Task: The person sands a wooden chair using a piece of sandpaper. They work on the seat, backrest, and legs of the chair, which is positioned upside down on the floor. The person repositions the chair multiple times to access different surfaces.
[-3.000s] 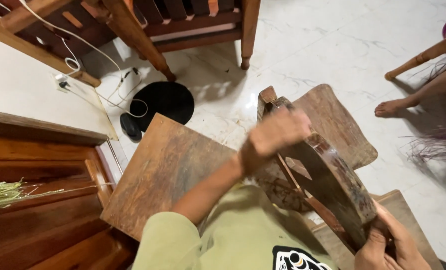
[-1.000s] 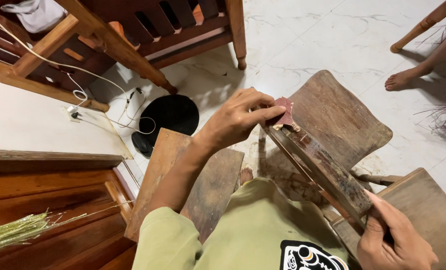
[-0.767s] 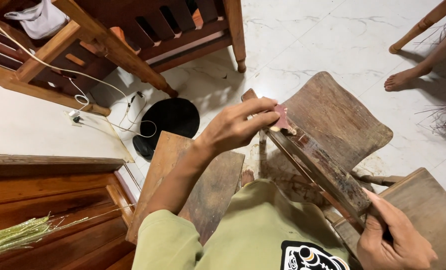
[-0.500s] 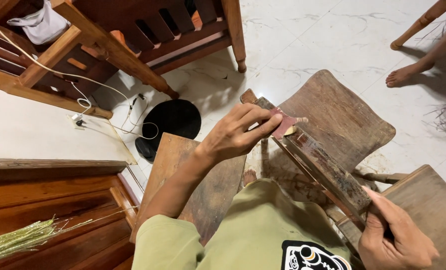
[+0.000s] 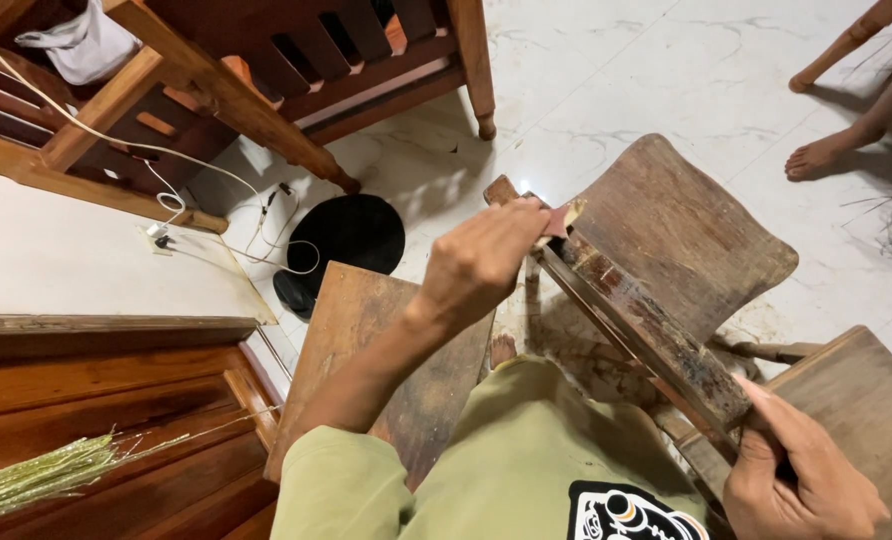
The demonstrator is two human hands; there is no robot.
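Both hands gripping: left hand now pinching strip at far end of bar, lifted slightly; right hand clamping near end; I'm watching.

stools crowd right, open floor beyond

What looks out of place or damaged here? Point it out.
Mostly wear and clutter. The long wooden tool, held between the left hand and right hand, is stained and chipped. A white cable trails loose off the wooden bench to the floor.
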